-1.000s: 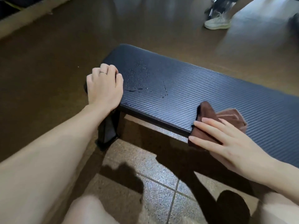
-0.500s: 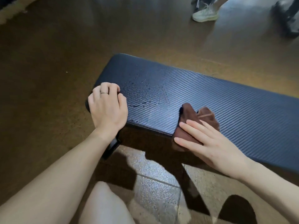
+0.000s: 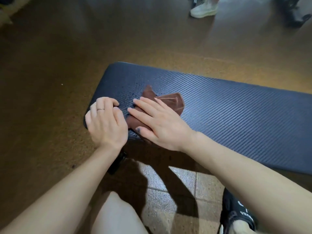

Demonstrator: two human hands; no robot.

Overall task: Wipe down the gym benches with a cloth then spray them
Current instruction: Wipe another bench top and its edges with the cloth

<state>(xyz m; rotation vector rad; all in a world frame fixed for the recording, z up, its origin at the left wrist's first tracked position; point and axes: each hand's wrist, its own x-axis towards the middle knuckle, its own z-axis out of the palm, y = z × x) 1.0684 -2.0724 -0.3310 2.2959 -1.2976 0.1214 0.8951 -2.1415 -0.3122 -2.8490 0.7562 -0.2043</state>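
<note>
A dark blue ribbed gym bench [image 3: 228,112] runs from the middle of the view to the right edge. Water droplets speckle its left end [image 3: 133,86]. My right hand [image 3: 158,122] lies flat on a brown cloth [image 3: 172,102], pressing it onto the pad near that left end. My left hand [image 3: 105,122] curls over the bench's near left corner, a ring on one finger, right beside the cloth. Most of the cloth is hidden under my right palm.
A black bench leg [image 3: 116,163] stands under the left corner. Brown rubber flooring surrounds the bench, with tiles [image 3: 170,193] in front of it. Another person's pale shoe [image 3: 203,10] is at the top, black equipment [image 3: 293,16] top right, my dark shoe [image 3: 238,215] bottom right.
My right hand has slid the cloth leftward along the bench from its front edge onto the wet left end, up against my left hand. The left hand kept its grip on the corner.
</note>
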